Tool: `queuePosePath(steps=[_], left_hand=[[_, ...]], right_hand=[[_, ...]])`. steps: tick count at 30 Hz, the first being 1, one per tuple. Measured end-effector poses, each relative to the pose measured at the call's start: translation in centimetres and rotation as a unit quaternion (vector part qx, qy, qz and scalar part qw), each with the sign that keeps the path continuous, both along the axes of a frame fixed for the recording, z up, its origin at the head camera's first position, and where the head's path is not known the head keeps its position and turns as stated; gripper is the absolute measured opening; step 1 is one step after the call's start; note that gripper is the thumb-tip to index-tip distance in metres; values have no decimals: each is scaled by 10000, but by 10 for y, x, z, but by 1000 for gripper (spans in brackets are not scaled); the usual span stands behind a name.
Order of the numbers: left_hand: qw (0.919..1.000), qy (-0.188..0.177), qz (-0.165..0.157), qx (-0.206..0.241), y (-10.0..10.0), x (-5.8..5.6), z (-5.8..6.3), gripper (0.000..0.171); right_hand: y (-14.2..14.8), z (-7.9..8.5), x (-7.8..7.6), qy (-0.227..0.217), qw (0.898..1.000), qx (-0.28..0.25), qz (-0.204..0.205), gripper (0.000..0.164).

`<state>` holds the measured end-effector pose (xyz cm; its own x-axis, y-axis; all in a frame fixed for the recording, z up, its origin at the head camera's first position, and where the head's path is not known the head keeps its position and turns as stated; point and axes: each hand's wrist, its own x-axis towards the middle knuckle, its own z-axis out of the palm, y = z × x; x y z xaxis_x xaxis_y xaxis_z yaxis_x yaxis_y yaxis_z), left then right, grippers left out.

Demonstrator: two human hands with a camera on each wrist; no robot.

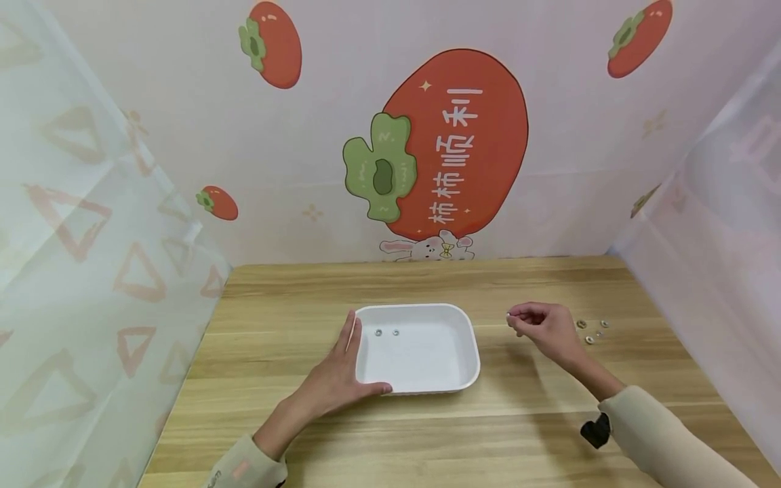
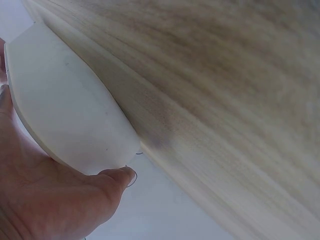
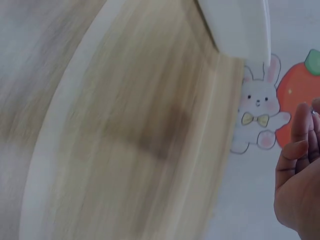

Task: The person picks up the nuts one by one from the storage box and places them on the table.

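Observation:
A white rectangular tray (image 1: 421, 366) stands on the wooden table, with two small metal nuts (image 1: 378, 333) at its far left inside. My left hand (image 1: 334, 381) rests against the tray's left side, fingers stretched along that wall and thumb laid on the near rim. In the left wrist view, the thumb of that hand (image 2: 60, 195) presses the tray's outer wall (image 2: 75, 105). Right of the tray and above the table, my right hand (image 1: 549, 330) pinches a small shiny metal piece (image 1: 508, 314) between thumb and fingertips; its exact kind I cannot tell.
Several small metal nuts and ring-shaped pieces (image 1: 589, 339) lie on the table (image 1: 427, 434) to the right, behind the right hand. A backdrop (image 1: 305, 149) printed with persimmons rises at the table's far edge, and sheets (image 1: 91, 224) hang along both sides.

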<state>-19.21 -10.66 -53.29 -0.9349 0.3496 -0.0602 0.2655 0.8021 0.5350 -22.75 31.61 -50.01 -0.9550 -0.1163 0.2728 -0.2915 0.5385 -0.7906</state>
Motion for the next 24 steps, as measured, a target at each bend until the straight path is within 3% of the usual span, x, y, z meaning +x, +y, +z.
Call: queuePosePath(steps=[5, 15, 24], left_hand=[[10000, 8, -5, 12, 0, 0, -1, 140], [10000, -43, 11, 18, -1, 0, -1, 139], [10000, -31, 22, -10, 0, -1, 0, 139]], right_hand=[[18, -5, 2, -139, 9998, 72, -150, 9], [46, -10, 2, 208, 9986, 381, -314, 5], [61, -1, -1, -145, 9956, 785, -491, 10]])
